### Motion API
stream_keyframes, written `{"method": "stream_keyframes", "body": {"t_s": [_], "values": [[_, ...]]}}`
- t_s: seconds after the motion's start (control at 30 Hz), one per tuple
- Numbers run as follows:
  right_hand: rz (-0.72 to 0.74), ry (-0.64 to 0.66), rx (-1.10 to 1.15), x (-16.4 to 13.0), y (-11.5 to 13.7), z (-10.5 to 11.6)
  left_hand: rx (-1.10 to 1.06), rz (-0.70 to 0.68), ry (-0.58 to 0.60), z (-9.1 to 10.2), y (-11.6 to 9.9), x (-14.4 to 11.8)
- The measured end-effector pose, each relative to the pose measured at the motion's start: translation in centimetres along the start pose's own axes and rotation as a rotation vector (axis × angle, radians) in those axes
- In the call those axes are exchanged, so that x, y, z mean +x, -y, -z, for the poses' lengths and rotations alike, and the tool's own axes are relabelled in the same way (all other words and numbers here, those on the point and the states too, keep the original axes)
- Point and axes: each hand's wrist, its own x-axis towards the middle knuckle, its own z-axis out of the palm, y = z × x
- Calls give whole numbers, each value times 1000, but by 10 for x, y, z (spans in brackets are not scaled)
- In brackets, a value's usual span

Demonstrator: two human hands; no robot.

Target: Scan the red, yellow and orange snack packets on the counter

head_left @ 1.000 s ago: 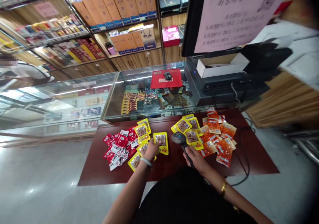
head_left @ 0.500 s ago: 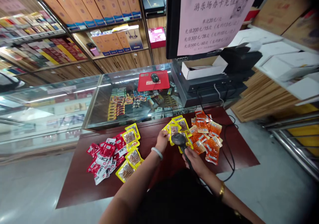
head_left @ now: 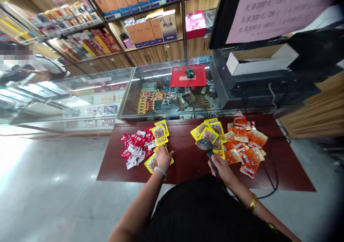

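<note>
My right hand (head_left: 221,168) is wrapped round the handle of a black barcode scanner (head_left: 204,145). The scanner's head hangs over the near edge of a pile of yellow-edged snack packets (head_left: 211,131). On the left, my left hand (head_left: 163,158) reaches over more yellow-edged packets (head_left: 151,163), its thumb spread and its fingertips over a packet; whether they touch it I cannot tell. Further yellow packets (head_left: 159,132) lie just beyond that hand. Red and white packets (head_left: 135,147) are heaped to its left. Orange packets (head_left: 244,141) lie right of the scanner.
The packets lie on a dark red table (head_left: 185,166) against a glass display counter (head_left: 129,91). On the counter are a red mouse pad (head_left: 176,77), a mouse (head_left: 189,72) and an open white box (head_left: 262,67). A black cable (head_left: 274,184) loops at right. A person (head_left: 40,68) stands far left.
My left hand has moved left from the yellow pile by the scanner to the yellow packets near the red ones. My right hand still holds the scanner. The view has swung left.
</note>
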Motion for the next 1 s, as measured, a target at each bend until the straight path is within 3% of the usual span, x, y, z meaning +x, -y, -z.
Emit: {"method": "stream_keyframes", "body": {"t_s": [0.13,0.27,0.37,0.57,0.73,0.83,1.0], "values": [[-9,30,-39,-3,-2,-15,227,241,-66,32,45,-23],[10,87,-86,-1,-9,-24,221,433,-23,38,76,-39],[10,140,-107,1,-16,-29,176,514,2,37,86,-47],[-25,178,-123,0,-18,-37,43,539,59,36,81,-49],[-41,177,-133,-1,-16,-40,-141,459,-7,31,88,-54],[-28,180,-133,-1,-17,-38,-363,395,97,27,88,-54],[-9,175,-155,-3,-17,-33,-681,264,241,12,50,-42]]}}
